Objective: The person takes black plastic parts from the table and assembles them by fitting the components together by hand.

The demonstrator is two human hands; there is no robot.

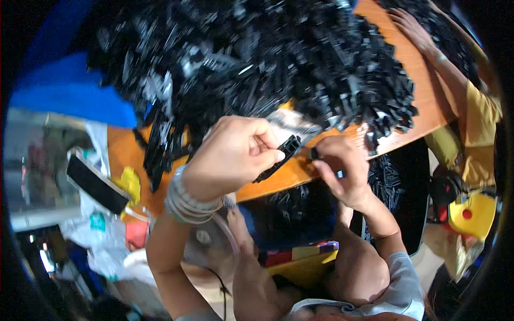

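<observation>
Between the thumb and fingers of my left hand (235, 155) is a narrow black plastic part (284, 155), with a hollow, channel-like end. It is held at a slant just above the table's near edge. My right hand (345, 168) is a little to the right of it, apart from the part, with fingers curled and thumb out. A small dark bit shows at its fingertips, too blurred to name. Beyond both hands lies a large heap of black plastic parts (257, 69), with a clear plastic bag (292, 120) at its near side.
The orange wooden table (428, 115) curves around the heap. Below its edge is a black bin (399, 187) with small dark pieces. Another person's hand (412, 29) rests on the table at the far right. A yellow stool (471, 216) and white plastic bags (107, 246) stand aside.
</observation>
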